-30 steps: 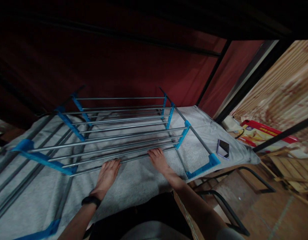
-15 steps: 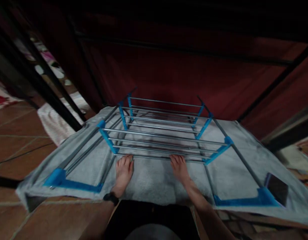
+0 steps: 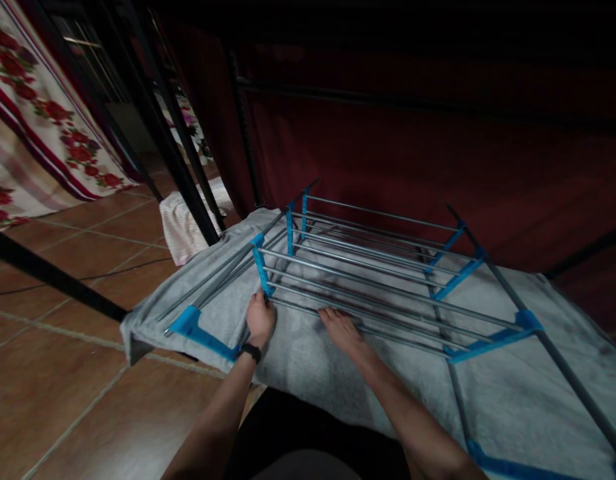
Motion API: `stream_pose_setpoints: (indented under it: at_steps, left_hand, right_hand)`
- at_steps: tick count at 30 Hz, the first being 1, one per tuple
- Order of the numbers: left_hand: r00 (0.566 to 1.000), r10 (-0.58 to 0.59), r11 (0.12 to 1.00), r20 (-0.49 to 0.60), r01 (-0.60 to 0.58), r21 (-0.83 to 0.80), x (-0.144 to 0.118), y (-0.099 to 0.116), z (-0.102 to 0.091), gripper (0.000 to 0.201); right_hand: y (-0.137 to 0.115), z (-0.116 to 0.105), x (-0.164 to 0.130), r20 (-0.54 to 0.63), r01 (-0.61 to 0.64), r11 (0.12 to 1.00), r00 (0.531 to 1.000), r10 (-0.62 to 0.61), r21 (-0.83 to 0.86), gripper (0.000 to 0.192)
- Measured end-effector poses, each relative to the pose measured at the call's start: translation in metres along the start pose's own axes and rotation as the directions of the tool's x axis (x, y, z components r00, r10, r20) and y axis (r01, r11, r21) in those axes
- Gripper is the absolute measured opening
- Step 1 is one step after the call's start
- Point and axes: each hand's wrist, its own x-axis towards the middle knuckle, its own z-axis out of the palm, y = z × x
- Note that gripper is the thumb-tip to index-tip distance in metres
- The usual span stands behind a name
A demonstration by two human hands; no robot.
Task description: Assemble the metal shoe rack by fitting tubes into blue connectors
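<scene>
Rack [image 3: 368, 267] w/ metal rods + blue plastic joints lay on its side on a grey towel [image 3: 308, 360], spread over a low surface; the rack sat mid-towel, towards the back edge, its tiers stacked front to back. Loose rods [image 3: 223, 273] w/ a blue end piece [image 3: 195, 330] ran along the towel's left edge to the front-left corner. Another rod w/ blue corner piece [image 3: 528, 323] ran along the right side towards the front-right corner.

L hand [image 3: 261, 319] was at the rack's front-left corner, fingers curled round the nearest rod right by the blue joint [image 3: 262, 267]; grip narrow, closed on the rod. Black watch [image 3: 249, 351] on the L wrist. R hand [image 3: 341, 330] lay palm down on the towel just right of the L hand, fingers flat and spread, tips touching the nearest rod of the rack; not wrapped round it, so open, holding nothing. Both forearms came in from the bottom edge, dark clothing between them.

Behind the rack: dark red wall [image 3: 388, 153] w/ black frame bars [image 3: 158, 127] slanting at left. Floor [image 3: 68, 373] of brown tiles left of the towel. A pale striped cloth [image 3: 188, 223] was bunched beyond the towel's back-left corner, by the black bars. Floral fabric [image 3: 33, 120], red on white, hung at far left. Lighting dim; far-right part of the towel partly cut off.
</scene>
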Motion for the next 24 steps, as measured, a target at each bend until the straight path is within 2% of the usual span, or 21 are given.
stream_pose_setpoints:
  at_steps: [8, 15, 20, 24]
  left_hand:
    - [0.999, -0.044, 0.997, 0.020, 0.043, 0.063, 0.004, -0.002, -0.002, 0.027]
    - [0.996, -0.080, 0.991, 0.047, 0.075, 0.107, 0.005, -0.001, 0.001, 0.022]
    - [0.995, -0.069, 0.993, 0.072, 0.062, 0.096, 0.005, 0.005, 0.005, 0.017]
    - [0.995, -0.053, 0.996, 0.080, 0.047, 0.072, 0.005, 0.006, 0.003, 0.015]
  right_hand:
    - [0.010, -0.005, 0.002, 0.057, 0.059, 0.998, 0.997, -0.059, -0.005, 0.059]
    - [0.035, -0.008, 0.001, 0.054, -0.007, 0.997, 0.999, 0.003, 0.071, 0.057]
    - [0.031, -0.009, 0.003, 0.101, 0.047, 0.990, 0.993, -0.061, 0.132, 0.054]
    - [0.030, -0.011, 0.001, 0.124, 0.022, 0.990, 0.992, -0.039, 0.139, 0.051]
